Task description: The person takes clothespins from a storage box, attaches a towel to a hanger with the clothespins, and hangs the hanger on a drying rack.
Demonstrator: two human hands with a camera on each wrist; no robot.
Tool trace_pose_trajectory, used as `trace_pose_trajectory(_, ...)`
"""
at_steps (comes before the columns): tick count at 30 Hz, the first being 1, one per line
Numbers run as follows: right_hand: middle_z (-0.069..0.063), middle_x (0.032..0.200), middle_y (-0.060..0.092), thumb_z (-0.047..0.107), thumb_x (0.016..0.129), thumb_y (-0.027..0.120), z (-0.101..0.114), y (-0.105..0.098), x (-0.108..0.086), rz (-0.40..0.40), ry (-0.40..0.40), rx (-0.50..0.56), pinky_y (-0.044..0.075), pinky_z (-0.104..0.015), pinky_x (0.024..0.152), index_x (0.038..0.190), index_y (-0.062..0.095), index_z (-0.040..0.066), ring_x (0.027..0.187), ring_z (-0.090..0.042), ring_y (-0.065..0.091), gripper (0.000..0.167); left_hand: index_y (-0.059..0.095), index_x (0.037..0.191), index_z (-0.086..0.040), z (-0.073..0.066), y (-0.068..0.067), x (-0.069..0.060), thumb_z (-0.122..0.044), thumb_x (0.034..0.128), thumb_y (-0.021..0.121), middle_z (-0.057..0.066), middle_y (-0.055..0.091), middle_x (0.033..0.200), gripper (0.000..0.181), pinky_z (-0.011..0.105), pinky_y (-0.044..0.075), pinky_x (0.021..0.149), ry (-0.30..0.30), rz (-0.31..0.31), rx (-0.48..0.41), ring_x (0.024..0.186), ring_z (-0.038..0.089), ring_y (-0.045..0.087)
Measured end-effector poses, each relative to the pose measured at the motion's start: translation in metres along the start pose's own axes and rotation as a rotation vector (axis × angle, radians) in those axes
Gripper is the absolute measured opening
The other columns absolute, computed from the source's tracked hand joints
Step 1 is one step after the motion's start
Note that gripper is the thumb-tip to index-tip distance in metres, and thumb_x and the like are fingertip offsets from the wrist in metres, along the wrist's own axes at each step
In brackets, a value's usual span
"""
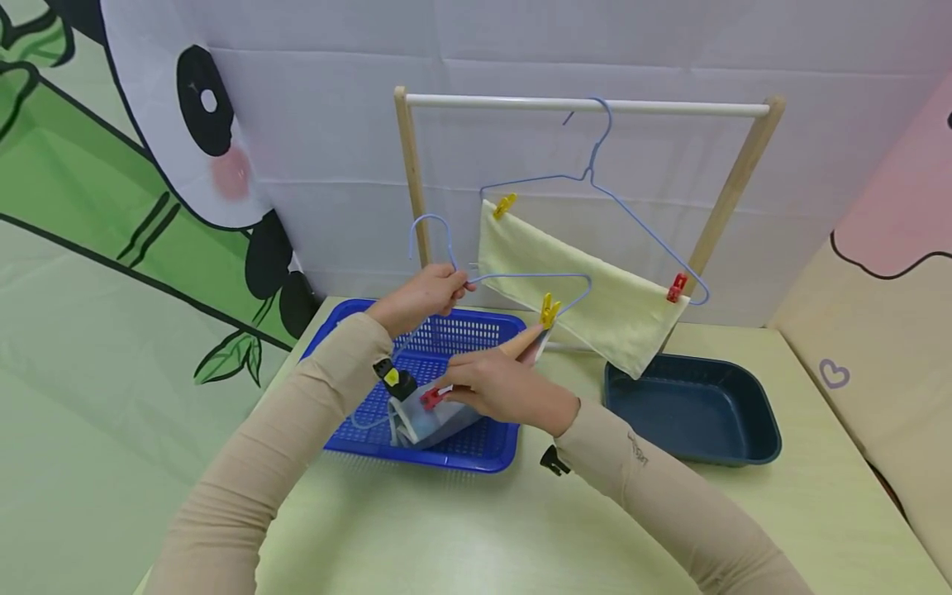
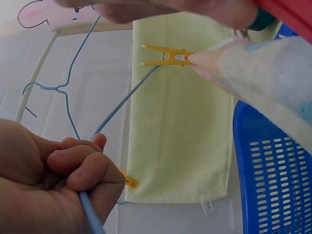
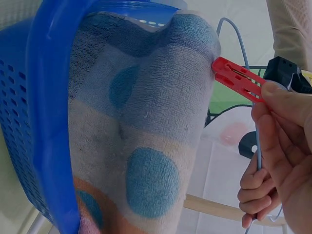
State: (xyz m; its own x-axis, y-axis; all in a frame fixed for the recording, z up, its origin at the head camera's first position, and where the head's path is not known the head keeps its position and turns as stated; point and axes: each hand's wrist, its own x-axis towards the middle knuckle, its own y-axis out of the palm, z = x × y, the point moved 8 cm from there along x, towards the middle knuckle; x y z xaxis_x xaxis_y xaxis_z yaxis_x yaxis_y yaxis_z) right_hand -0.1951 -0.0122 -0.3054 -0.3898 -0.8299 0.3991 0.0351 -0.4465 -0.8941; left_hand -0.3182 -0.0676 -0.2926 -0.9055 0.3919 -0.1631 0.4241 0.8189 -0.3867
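Note:
My left hand (image 1: 430,291) grips a blue wire hanger (image 1: 531,275) near its neck, above the basket; its hook points up. A yellow clothespin (image 1: 549,311) joins the hanger's right end to a corner of a patterned towel (image 3: 151,180) with blue dots. The towel sags over the blue basket (image 1: 513,446). My right hand (image 1: 513,387) pinches a red clothespin (image 3: 238,79) between thumb and fingers. The pin's tip meets the towel's edge in the right wrist view; I cannot tell whether it bites the hanger wire too.
A rack with a white rod (image 1: 491,102) stands behind. From it hangs another blue hanger (image 1: 647,227) holding a pale yellow cloth (image 1: 573,285) by a yellow and a red clothespin. To the right sits a dark teal tray (image 1: 692,413), just below the cloth's low corner.

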Motion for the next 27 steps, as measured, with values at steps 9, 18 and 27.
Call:
trace_pose_trajectory(9,0.001,0.089,0.065,0.006,0.084,0.071,0.003,0.000,0.006,-0.038,-0.020,-0.023,0.046,-0.017,0.078,0.097,0.072,0.008,0.083,-0.009,0.062,0.013,0.054,0.103,0.004,-0.005,0.000,-0.002,-0.021,0.1055,0.029,0.003,0.038,0.066,0.035,0.025,0.029,0.057,0.020,0.007,-0.033,0.054,0.013,0.028)
trace_pose_trajectory(18,0.000,0.090,0.066,0.006,0.085,0.070,0.007,0.006,0.011,-0.038,-0.039,-0.010,0.047,-0.016,0.076,0.097,0.072,0.007,0.082,-0.009,0.062,0.012,0.053,0.095,0.001,-0.005,-0.002,-0.003,-0.022,0.1054,0.030,0.004,0.040,0.073,0.034,0.024,0.030,0.055,-0.004,-0.003,-0.047,0.053,0.012,0.028)
trace_pose_trajectory(27,0.000,0.092,0.068,0.007,0.085,0.070,0.009,0.012,0.014,-0.038,-0.043,-0.049,0.048,-0.017,0.077,0.097,0.073,0.006,0.084,-0.009,0.063,0.012,0.051,0.098,0.001,-0.007,0.000,-0.005,-0.022,0.1055,0.028,0.005,0.039,0.074,0.034,0.024,0.028,0.056,0.013,0.029,-0.059,0.054,0.012,0.026)
